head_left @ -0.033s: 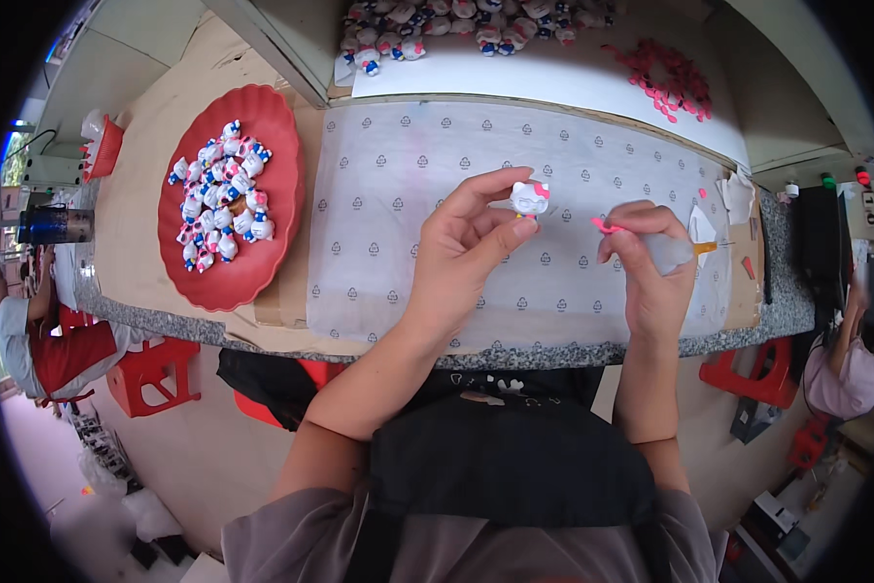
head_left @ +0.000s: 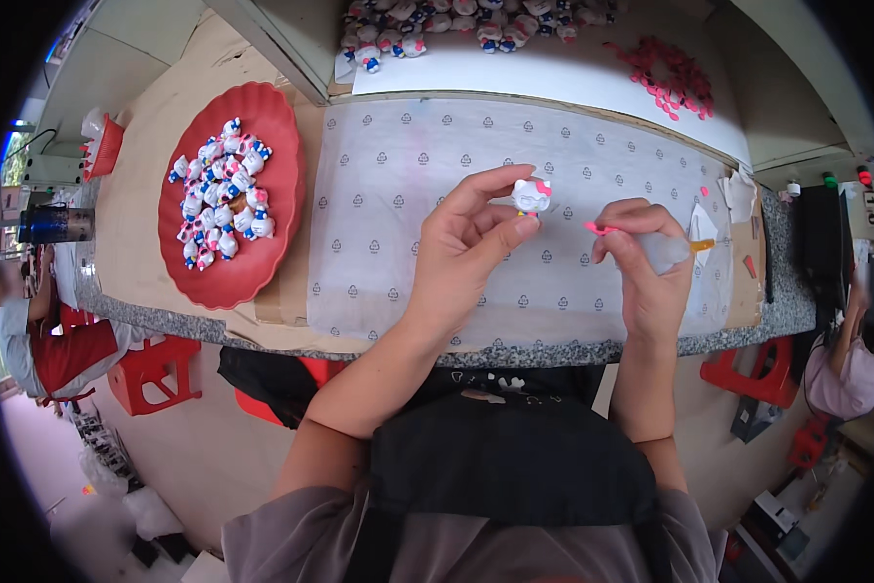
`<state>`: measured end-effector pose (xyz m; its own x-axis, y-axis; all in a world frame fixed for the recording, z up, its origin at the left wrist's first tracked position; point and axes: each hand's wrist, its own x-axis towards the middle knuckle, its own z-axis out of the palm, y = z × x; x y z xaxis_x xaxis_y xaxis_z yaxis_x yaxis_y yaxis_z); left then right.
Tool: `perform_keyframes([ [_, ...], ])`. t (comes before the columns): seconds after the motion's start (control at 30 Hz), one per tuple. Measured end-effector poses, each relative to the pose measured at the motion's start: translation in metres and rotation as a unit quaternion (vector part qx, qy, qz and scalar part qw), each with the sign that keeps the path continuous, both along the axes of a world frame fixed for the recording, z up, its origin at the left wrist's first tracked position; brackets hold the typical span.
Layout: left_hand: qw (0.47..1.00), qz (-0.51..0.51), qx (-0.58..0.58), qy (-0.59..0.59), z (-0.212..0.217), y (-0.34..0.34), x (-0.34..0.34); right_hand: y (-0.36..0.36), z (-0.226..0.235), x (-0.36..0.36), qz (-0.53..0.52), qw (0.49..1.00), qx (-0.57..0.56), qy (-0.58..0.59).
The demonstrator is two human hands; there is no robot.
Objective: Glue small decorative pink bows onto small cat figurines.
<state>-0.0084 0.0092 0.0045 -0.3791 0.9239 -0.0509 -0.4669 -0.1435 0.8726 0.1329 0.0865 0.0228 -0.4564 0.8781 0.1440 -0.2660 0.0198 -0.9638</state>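
Above patterned paper, left hand pinching white figurine, right hand gripping glue bottle.

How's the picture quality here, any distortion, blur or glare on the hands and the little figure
Head view: strong fisheye bend, the counter edge curves and a black rim rings the frame. Light is even and soft, with no harsh glare. The left hand and its small white figure are sharp; so is the right hand. The red plate is clear; things at the rim look smeared.

left hand pinching, right hand gripping
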Motion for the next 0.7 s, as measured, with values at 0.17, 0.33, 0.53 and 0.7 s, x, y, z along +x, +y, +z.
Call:
perform_keyframes([
  [0.17, 0.999, 0.006, -0.002, 0.035, 0.003, -0.002, 0.003, -0.006, -0.004, -0.011, 0.038, 0.995, -0.085, 0.02],
  [0.33, 0.997, 0.017, 0.022, 0.068, 0.001, -0.002, 0.003, -0.006, -0.008, -0.012, 0.043, 0.993, -0.101, 0.04],
  [0.53, 0.99, 0.015, -0.001, 0.14, 0.002, -0.004, 0.006, -0.006, -0.007, -0.01, 0.06, 0.994, -0.096, 0.008],
  [0.7, 0.974, 0.03, 0.021, 0.222, -0.005, -0.001, 0.006, -0.005, -0.008, -0.01, 0.052, 0.996, -0.056, -0.049],
])
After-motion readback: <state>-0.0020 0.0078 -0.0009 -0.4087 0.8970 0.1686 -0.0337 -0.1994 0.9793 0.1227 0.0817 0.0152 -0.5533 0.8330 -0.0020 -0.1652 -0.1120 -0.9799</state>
